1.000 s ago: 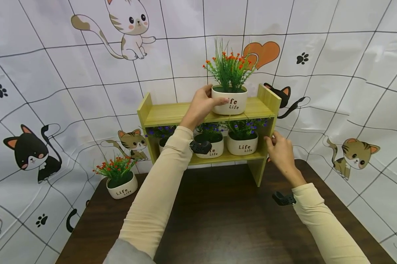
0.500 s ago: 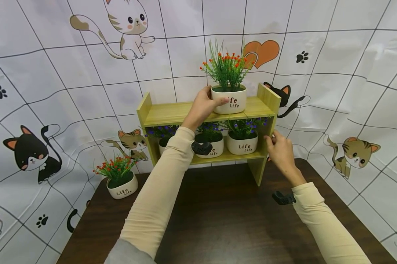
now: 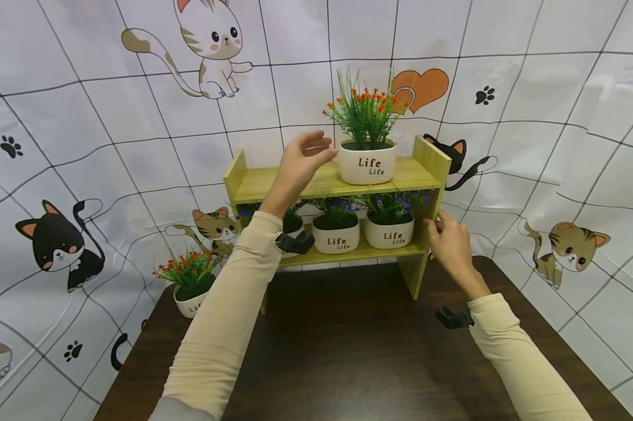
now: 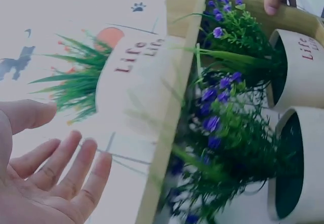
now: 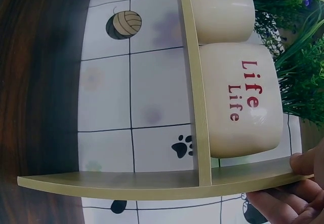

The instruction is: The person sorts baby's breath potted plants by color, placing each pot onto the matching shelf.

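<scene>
A white oval pot of artificial orange flowers (image 3: 367, 166) stands on the top board of a pale wooden shelf (image 3: 279, 180), right of its middle. My left hand (image 3: 299, 166) is just left of this pot, fingers spread and holding nothing; the left wrist view shows its palm (image 4: 45, 193) apart from the pot. With my right hand (image 3: 450, 244) I grip the shelf's right side panel (image 5: 152, 192), thumb on the inner face and fingers outside. Purple-flowered pots (image 3: 336, 237) stand in a row on the lower board; my left forearm partly covers the leftmost.
Another orange-flowered pot (image 3: 190, 301) sits at the left of the dark wooden table (image 3: 343, 351), partly behind my left sleeve. Close behind the shelf hangs a white gridded backdrop (image 3: 295, 88) printed with cartoon cats. Both wrists wear black straps.
My left hand has let go of the orange-flowered pot on the top board and drawn back to the left. The pot stays there, and my right hand keeps its place.
</scene>
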The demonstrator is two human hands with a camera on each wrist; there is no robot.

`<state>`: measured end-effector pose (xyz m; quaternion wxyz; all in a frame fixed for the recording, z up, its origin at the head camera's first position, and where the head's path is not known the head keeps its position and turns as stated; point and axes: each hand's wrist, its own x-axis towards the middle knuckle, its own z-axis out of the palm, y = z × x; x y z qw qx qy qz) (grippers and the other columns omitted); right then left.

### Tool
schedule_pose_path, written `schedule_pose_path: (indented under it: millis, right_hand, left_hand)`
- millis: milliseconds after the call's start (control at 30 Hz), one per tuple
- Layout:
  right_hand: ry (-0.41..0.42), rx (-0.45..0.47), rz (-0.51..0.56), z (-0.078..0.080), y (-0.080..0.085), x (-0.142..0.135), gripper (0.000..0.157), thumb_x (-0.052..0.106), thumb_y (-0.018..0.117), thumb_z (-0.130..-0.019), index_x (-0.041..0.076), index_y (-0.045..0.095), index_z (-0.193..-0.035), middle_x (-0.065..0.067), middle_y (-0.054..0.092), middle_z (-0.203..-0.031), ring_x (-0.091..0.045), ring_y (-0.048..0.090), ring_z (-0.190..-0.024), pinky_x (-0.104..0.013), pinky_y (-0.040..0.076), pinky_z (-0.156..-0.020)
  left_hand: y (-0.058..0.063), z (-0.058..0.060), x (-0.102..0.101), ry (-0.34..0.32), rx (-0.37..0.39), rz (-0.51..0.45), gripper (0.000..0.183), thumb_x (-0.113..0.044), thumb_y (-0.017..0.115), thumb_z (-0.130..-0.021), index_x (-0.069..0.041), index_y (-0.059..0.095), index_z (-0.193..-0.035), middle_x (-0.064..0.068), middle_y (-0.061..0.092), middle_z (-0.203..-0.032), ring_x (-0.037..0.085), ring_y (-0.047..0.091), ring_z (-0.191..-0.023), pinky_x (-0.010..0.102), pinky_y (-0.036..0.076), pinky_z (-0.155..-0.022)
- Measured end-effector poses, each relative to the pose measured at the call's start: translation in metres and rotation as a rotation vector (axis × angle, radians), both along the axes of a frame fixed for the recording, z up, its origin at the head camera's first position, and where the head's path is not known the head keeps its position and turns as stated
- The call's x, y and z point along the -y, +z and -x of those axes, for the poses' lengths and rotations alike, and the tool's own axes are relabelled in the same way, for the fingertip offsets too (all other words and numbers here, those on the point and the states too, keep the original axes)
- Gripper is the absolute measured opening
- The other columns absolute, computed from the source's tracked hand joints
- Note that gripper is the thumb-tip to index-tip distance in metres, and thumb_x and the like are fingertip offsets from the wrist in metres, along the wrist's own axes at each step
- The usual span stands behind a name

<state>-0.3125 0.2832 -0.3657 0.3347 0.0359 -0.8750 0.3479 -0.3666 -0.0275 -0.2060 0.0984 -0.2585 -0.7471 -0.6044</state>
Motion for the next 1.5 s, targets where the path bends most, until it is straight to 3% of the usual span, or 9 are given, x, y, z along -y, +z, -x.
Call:
schedule_pose_path:
  millis: [167, 367, 533, 700, 1033, 1200, 1300, 1500]
  right_hand:
    - [0.006, -0.002, -0.002, -0.001, -0.001, -0.002, 0.019, 0.010, 0.060, -0.108, -0.007, 0.066, -0.107, -0.024, 0.075, -0.073, 0.004, 0.048, -0.031, -0.017, 0.038, -0.034]
    - [-0.004, -0.012, -0.009, -0.001, -0.002, -0.003, 0.019, 0.011, 0.061, -0.108, -0.007, 0.066, -0.106, -0.023, 0.074, -0.070, 0.007, 0.045, -0.031, -0.016, 0.037, -0.034]
    - [0.002, -0.007, -0.002, -0.001, -0.003, -0.002, 0.019, 0.011, 0.061, -0.108, -0.007, 0.066, -0.106, -0.024, 0.075, -0.072, 0.007, 0.045, -0.030, -0.017, 0.037, -0.033]
    - [-0.005, -0.005, -0.003, -0.001, -0.003, -0.001, 0.019, 0.012, 0.061, -0.108, -0.006, 0.066, -0.106, -0.023, 0.074, -0.070, 0.008, 0.044, -0.030, -0.017, 0.037, -0.034]
    - [-0.007, -0.005, 0.003, -0.002, -0.002, -0.003, 0.023, 0.016, 0.060, -0.109, -0.006, 0.067, -0.106, -0.023, 0.072, -0.067, 0.008, 0.045, -0.030, -0.017, 0.038, -0.034]
    - [-0.015, -0.006, -0.002, -0.001, -0.003, -0.003, 0.022, 0.015, 0.060, -0.109, -0.006, 0.067, -0.105, -0.023, 0.074, -0.069, 0.009, 0.045, -0.030, -0.017, 0.037, -0.035]
    - [-0.013, -0.005, -0.003, 0.000, -0.002, -0.002, 0.021, 0.014, 0.060, -0.109, -0.006, 0.067, -0.106, -0.023, 0.075, -0.072, 0.008, 0.045, -0.030, -0.017, 0.038, -0.035]
    - [-0.016, -0.007, -0.004, 0.001, -0.001, -0.001, 0.020, 0.013, 0.061, -0.108, -0.006, 0.068, -0.105, -0.022, 0.074, -0.069, 0.007, 0.045, -0.030, -0.017, 0.038, -0.036]
  left_hand:
    - [0.000, -0.012, 0.027, -0.023, -0.049, -0.069, 0.038, -0.014, 0.065, -0.107, -0.001, 0.062, -0.143, 0.016, 0.071, -0.135, 0.023, 0.069, -0.122, 0.037, 0.060, -0.103]
    - [-0.005, -0.029, 0.073, 0.006, -0.134, -0.122, 0.025, -0.013, 0.065, -0.107, -0.002, 0.071, -0.128, -0.001, 0.076, -0.107, 0.013, 0.073, -0.100, 0.029, 0.063, -0.090]
    - [-0.013, -0.043, 0.118, 0.038, -0.144, -0.184, 0.016, -0.014, 0.066, -0.107, -0.007, 0.075, -0.117, -0.003, 0.077, -0.098, 0.014, 0.074, -0.092, 0.025, 0.062, -0.085]
    - [-0.025, -0.056, 0.159, 0.086, -0.145, -0.236, 0.018, -0.013, 0.069, -0.105, 0.001, 0.075, -0.114, -0.001, 0.078, -0.092, 0.013, 0.075, -0.084, 0.023, 0.063, -0.078]
    - [-0.072, -0.070, 0.227, 0.175, -0.087, -0.316, 0.021, -0.009, 0.071, -0.103, 0.008, 0.073, -0.115, 0.000, 0.079, -0.091, 0.011, 0.076, -0.079, 0.022, 0.064, -0.074]
    - [-0.104, -0.070, 0.255, 0.228, -0.029, -0.399, 0.019, -0.005, 0.070, -0.102, 0.010, 0.073, -0.114, 0.001, 0.080, -0.090, 0.011, 0.077, -0.078, 0.023, 0.064, -0.071]
    - [-0.125, -0.069, 0.272, 0.287, 0.017, -0.453, 0.016, -0.004, 0.070, -0.102, 0.008, 0.074, -0.112, 0.002, 0.080, -0.089, 0.012, 0.077, -0.077, 0.023, 0.064, -0.068]
    - [-0.166, -0.065, 0.303, 0.469, 0.126, -0.488, 0.013, -0.005, 0.070, -0.103, 0.003, 0.077, -0.110, 0.000, 0.080, -0.085, 0.010, 0.076, -0.072, 0.020, 0.063, -0.065]
